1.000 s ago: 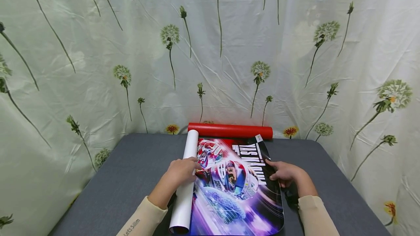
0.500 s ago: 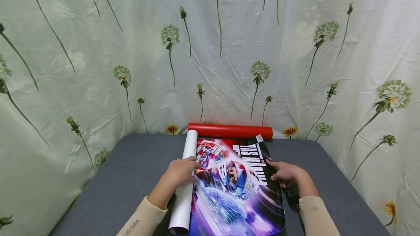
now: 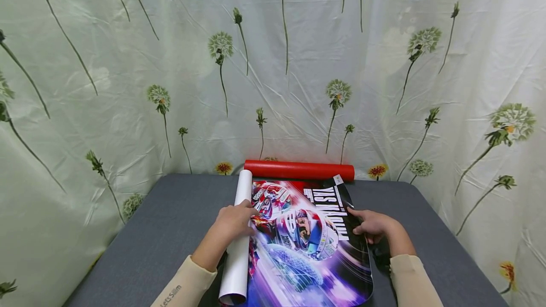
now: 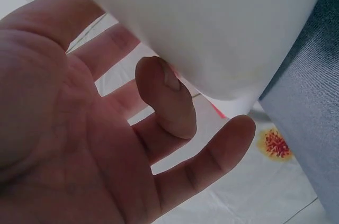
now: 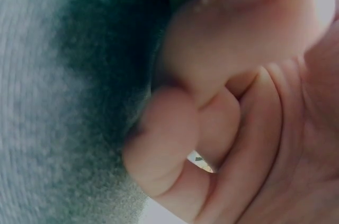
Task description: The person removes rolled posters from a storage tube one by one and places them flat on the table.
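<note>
A glossy poster [image 3: 298, 245] lies printed side up on the table, showing a helmeted racing driver and large white letters along its right side. Its left part is still a white roll [image 3: 236, 264]. Across the middle of that roll, my left hand [image 3: 233, 221] holds it; the left wrist view has several bent fingers against the white paper [image 4: 212, 28]. At the poster's right edge, my right hand [image 3: 375, 226] pinches the sheet, thumb above. The right wrist view shows curled fingers [image 5: 159, 134] close to grey cloth; the poster is hard to make out there.
A red tube [image 3: 298, 169] lies crosswise at the back of the grey table [image 3: 179, 231], just beyond the poster's far edge. Behind it hangs a pale curtain [image 3: 192, 60] with dandelion prints. Something dark [image 3: 381, 255] sits below the right wrist.
The white roll and my left hand have shifted slightly left, uncovering a little more print beside the roll. My right hand and the poster's right edge have edged slightly right.
</note>
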Demonstrator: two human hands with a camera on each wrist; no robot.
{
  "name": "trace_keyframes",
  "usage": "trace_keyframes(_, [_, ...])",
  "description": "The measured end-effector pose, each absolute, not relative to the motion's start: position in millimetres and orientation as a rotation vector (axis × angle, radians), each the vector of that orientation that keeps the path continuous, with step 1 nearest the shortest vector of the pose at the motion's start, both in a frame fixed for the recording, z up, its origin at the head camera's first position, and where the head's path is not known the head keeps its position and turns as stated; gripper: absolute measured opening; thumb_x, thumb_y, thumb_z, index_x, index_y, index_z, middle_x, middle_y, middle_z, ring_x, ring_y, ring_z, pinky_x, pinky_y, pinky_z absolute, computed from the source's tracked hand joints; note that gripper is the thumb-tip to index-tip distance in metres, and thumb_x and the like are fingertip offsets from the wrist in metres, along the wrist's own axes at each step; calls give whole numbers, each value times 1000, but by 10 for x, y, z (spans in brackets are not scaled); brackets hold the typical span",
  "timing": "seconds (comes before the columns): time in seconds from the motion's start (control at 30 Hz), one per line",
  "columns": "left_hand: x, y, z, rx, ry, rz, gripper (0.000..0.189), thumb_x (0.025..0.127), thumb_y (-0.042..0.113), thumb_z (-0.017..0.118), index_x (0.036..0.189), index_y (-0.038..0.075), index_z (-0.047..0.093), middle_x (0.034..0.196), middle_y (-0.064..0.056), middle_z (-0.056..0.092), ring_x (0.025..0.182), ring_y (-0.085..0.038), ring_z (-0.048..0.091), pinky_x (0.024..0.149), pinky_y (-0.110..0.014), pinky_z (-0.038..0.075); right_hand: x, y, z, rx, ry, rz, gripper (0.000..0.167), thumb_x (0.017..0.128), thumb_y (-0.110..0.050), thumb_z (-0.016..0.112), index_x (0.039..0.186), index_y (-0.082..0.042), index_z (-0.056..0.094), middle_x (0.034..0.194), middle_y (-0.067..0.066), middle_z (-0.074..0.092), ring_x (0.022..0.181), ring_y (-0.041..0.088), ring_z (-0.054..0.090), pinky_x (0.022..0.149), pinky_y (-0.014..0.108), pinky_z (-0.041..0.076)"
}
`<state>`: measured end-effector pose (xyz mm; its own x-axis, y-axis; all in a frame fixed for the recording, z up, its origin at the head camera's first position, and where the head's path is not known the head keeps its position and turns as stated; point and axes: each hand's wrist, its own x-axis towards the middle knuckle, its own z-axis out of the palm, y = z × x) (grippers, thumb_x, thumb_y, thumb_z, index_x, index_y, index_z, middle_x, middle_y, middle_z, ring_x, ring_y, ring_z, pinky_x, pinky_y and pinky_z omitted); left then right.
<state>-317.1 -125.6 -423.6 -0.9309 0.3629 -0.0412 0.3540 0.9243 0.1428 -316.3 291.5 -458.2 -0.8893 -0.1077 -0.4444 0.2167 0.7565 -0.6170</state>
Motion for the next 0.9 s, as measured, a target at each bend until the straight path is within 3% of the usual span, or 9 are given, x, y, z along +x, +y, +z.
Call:
trace_keyframes(0.13, [-3164, -1265, -4225, 577, 3017, 194, 44, 83, 27, 90, 125, 24, 79, 132, -4, 67, 94, -30, 68, 86, -55, 56, -3157, 2921, -4569, 92, 2493, -954, 80, 100, -9, 67, 168, -12, 25, 92, 13, 58, 52, 13, 49, 53, 26, 48])
trace_keyframes(0.33, [-3117, -1257, -4188, 585, 2970, 152, 42, 86, 21, 87, 127, 27, 79, 145, -2, 67, 110, -34, 70, 95, -57, 55, -3157, 2932, -4571, 95, 2498, -951, 79, 100, -9, 66, 168, -12, 26, 89, 13, 57, 52, 13, 49, 53, 25, 48])
trace_keyframes(0.6, [-3140, -1280, -4199, 579, 2975, 185, 39, 88, 26, 85, 127, 23, 79, 139, -3, 68, 103, -32, 69, 93, -56, 55, -3163, 2945, -4594, 98, 2492, -964, 79, 100, -10, 67, 168, -13, 26, 94, 14, 57, 52, 13, 49, 53, 26, 48])
trace_keyframes(0.77, [-3171, -1300, -4211, 545, 3007, 176, 44, 84, 26, 90, 125, 21, 78, 133, -5, 68, 99, -32, 68, 90, -56, 55, -3167, 2945, -4590, 97, 2495, -956, 79, 100, -10, 67, 168, -13, 26, 98, 15, 58, 53, 14, 50, 53, 26, 48])
trace_keyframes(0.9, [-3170, -1306, -4203, 549, 3008, 166, 44, 83, 23, 90, 125, 22, 78, 138, -5, 68, 102, -33, 69, 92, -57, 55, -3164, 2945, -4578, 103, 2493, -954, 79, 100, -10, 67, 168, -14, 27, 100, 15, 58, 53, 15, 50, 54, 27, 49])
